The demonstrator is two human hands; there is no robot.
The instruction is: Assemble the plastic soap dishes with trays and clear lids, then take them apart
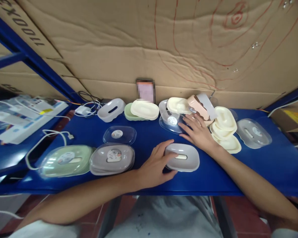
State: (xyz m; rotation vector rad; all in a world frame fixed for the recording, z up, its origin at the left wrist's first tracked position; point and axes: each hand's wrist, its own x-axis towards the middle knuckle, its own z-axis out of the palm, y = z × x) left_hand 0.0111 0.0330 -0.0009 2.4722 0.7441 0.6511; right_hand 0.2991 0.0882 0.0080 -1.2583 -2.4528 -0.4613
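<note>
My left hand point(156, 165) grips the left end of a grey oval soap dish point(185, 158) lying on the blue table point(149, 138) near the front edge. My right hand point(198, 132) reaches past it with fingers spread, its fingertips at a clear plastic lid point(169, 120) with a round sticker. It holds nothing. Behind that lid lie a cream tray point(177, 105) and a pink dish point(197, 106).
A lidded grey dish point(112, 158) and a lidded green dish point(66, 161) sit front left, a loose clear lid point(119, 135) behind them. Cream trays point(224, 130) pile up at the right beside a clear-lidded piece point(253, 132). Cables and a charger point(83, 110) lie left; cardboard backs the table.
</note>
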